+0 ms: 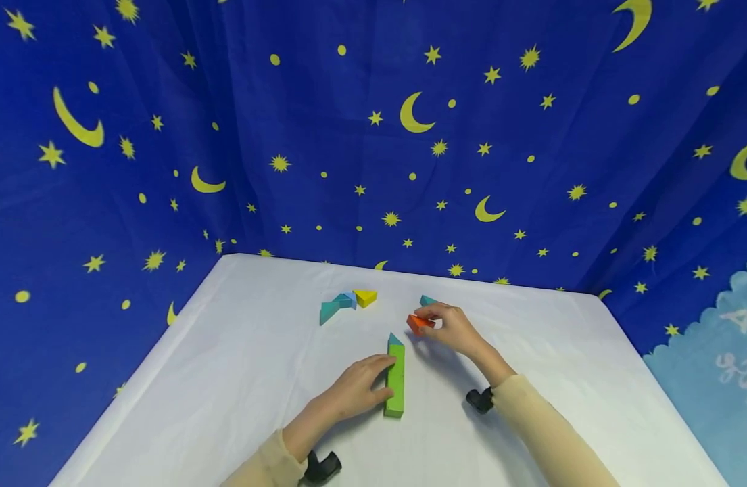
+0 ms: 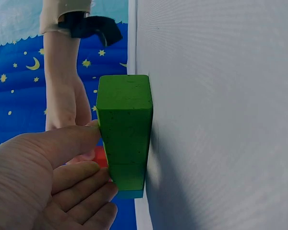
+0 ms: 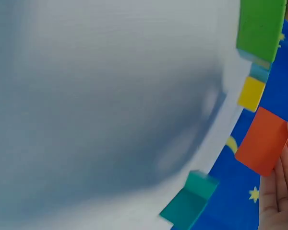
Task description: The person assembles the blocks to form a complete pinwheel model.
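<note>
My left hand (image 1: 356, 387) rests against the left side of a long green block (image 1: 395, 382), its thumb and fingertips touching it. In the left wrist view the fingers lie fairly straight beside the green block (image 2: 125, 129). A blue triangular block (image 1: 394, 339) sits at the far end of the green one. My right hand (image 1: 455, 329) pinches an orange-red wedge block (image 1: 417, 325) between thumb and fingers, to the right of and beyond the blue tip. In the right wrist view the orange-red block (image 3: 263, 142) appears apart from the table.
Behind the right hand lies a teal block (image 1: 427, 299), partly covered. Further left, teal blocks (image 1: 328, 311) and a yellow triangular block (image 1: 366, 297) stand in a curved row. The white table (image 1: 257, 352) meets a blue star-patterned curtain (image 1: 324, 135) at the back.
</note>
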A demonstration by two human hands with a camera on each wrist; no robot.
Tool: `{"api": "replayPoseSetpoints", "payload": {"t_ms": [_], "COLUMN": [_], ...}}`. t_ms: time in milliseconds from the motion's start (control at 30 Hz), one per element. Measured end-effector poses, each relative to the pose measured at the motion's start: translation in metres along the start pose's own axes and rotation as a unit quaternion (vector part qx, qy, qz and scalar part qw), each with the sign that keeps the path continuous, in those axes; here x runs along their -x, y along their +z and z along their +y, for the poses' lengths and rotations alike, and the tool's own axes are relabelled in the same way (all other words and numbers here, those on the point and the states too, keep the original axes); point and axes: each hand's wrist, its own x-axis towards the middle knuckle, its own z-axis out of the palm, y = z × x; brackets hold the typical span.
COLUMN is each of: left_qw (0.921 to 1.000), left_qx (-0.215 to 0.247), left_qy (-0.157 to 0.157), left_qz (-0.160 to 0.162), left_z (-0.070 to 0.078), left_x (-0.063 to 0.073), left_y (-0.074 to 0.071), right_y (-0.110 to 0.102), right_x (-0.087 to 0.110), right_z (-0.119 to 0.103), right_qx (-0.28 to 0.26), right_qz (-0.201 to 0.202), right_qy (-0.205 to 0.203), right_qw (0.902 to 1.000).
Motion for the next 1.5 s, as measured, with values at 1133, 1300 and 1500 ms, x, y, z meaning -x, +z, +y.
{"api": "replayPoseSetpoints", "payload": {"t_ms": [1133, 1300, 1500], "left_qw": [1.0000, 0.9999, 1.0000], "left_qx": [-0.007, -0.011, -0.007], "left_qy": [0.006, 0.009, 0.003], "left_qz": [-0.002, 0.000, -0.003], "left_z": [0.001, 0.000, 0.002], "left_x": [-0.004, -0.004, -0.003], "left_y": [0.002, 0.001, 0.000], "right_y": [0.023, 0.021, 0.024], "right_x": [-0.006, -0.007, -0.011], "right_z": [-0.005, -0.007, -0.006], "right_qx": [-0.009, -0.022, -0.034], "right_qz": [-0.094, -0.090, -0.096], "right_qy": [-0.014, -0.011, -0.007], "right_qw": [0.9954, 0.9956, 0.9948]}}
